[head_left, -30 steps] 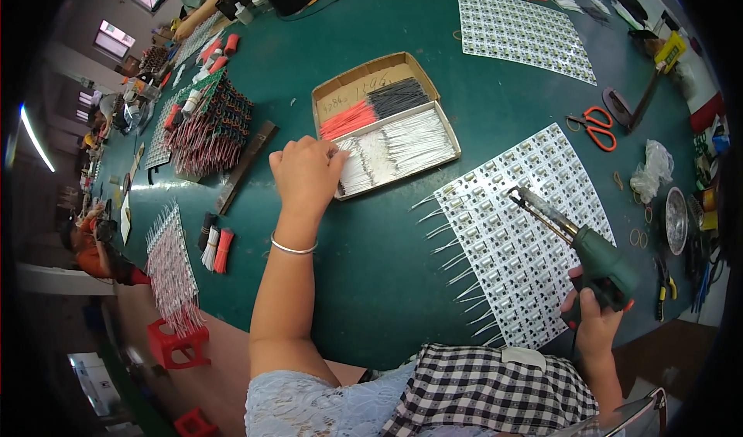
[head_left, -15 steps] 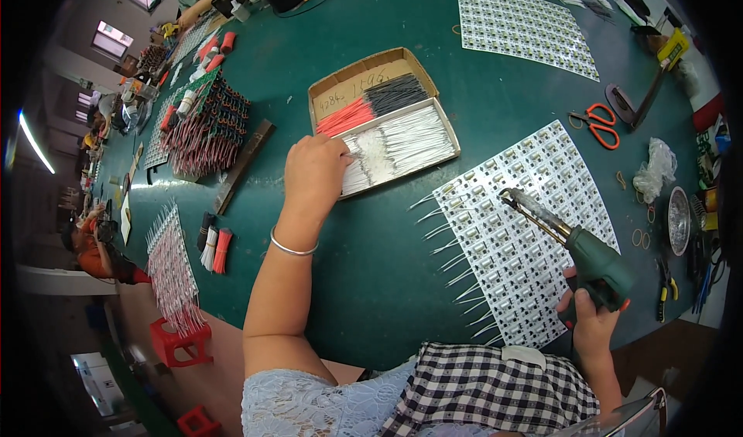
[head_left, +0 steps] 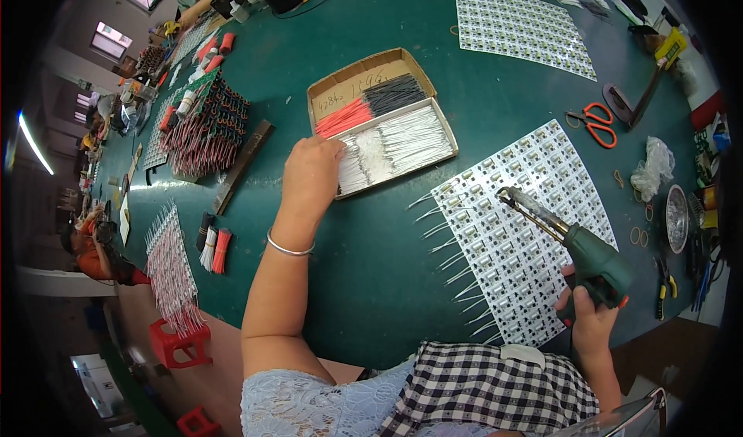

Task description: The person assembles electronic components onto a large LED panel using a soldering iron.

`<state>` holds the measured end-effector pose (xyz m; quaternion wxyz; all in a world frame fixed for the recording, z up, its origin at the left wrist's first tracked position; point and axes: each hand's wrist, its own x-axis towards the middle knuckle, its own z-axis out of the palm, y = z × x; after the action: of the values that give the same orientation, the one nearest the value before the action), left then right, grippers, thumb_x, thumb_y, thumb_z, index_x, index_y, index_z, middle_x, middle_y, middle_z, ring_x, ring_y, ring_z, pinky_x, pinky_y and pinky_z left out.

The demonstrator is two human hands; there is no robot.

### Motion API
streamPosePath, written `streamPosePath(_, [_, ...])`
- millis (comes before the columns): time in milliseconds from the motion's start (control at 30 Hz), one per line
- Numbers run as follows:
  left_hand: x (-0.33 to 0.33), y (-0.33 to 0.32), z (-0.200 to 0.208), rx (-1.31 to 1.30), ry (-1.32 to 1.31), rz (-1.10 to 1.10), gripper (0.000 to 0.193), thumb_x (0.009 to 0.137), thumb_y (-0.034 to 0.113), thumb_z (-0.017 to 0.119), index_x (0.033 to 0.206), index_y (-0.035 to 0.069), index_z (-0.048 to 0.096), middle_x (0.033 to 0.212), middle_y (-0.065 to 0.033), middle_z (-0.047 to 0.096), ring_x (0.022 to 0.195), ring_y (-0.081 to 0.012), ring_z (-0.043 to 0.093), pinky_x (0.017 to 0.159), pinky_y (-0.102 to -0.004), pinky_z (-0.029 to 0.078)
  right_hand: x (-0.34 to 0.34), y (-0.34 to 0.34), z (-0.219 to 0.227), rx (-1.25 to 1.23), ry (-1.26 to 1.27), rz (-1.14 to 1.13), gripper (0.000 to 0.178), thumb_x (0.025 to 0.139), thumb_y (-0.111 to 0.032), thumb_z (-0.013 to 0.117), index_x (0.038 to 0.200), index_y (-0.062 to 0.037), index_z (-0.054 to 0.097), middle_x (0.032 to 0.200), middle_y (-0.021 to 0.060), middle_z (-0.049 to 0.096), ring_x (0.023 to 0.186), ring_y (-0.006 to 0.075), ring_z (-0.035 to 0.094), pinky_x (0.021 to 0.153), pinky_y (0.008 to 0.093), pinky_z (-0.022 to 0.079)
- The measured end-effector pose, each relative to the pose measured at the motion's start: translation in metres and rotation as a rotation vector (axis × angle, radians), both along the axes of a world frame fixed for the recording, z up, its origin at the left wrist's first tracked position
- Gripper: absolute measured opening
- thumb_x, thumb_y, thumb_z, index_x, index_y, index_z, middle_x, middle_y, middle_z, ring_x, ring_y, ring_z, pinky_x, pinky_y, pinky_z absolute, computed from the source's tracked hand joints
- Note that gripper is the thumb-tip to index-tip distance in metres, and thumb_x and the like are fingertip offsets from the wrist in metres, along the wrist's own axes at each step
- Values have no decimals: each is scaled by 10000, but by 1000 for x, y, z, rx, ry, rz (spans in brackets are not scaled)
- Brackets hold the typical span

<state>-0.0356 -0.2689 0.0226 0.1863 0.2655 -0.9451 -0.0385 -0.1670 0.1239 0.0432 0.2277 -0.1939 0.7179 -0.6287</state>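
Observation:
My left hand (head_left: 313, 166) is at the left end of a cardboard box (head_left: 443, 161). Its fingers are pinched together beside the white wires (head_left: 418, 137); whatever they hold is hidden. Red wires (head_left: 345, 117) and black wires (head_left: 392, 94) lie in the far part of the box. In my right hand (head_left: 592, 321) is a green soldering gun (head_left: 597, 260), its tip pointing up and left over a white circuit board sheet (head_left: 511, 282). Short white wires (head_left: 464, 276) stick out along the sheet's left edge.
Orange-handled scissors (head_left: 599, 125), a plastic bag (head_left: 652, 167), a metal bowl (head_left: 676, 219) and pliers (head_left: 665, 288) lie at the right. Another board sheet (head_left: 522, 30) is at the back. Left are stacked wired boards (head_left: 205, 127), a dark bar (head_left: 244, 167) and wire bundles (head_left: 223, 251).
My left hand has shifted very slightly left and away from the white wires. The right hand and soldering gun stay almost where they were.

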Motion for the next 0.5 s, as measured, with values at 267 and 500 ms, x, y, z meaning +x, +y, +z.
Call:
streamPosePath(267, [-5, 12, 10, -52, -57, 75, 73, 729, 103, 639, 776, 77, 688, 762, -67, 633, 831, -255, 562, 705, -351, 474, -2, 3, 2, 1, -5, 13, 388, 858, -165, 565, 1184, 24, 472, 1011, 138, 590, 593, 142, 561, 546, 251, 462])
streamPosePath(500, [6, 8, 2, -96, 75, 48, 121, 733, 84, 644, 848, 71, 682, 789, -83, 658, 736, -262, 590, 670, -345, 486, 0, 2, 2, -16, -27, 27, 391, 852, -113, 553, 1204, 29, 458, 1024, 151, 596, 611, 135, 571, 558, 251, 477])
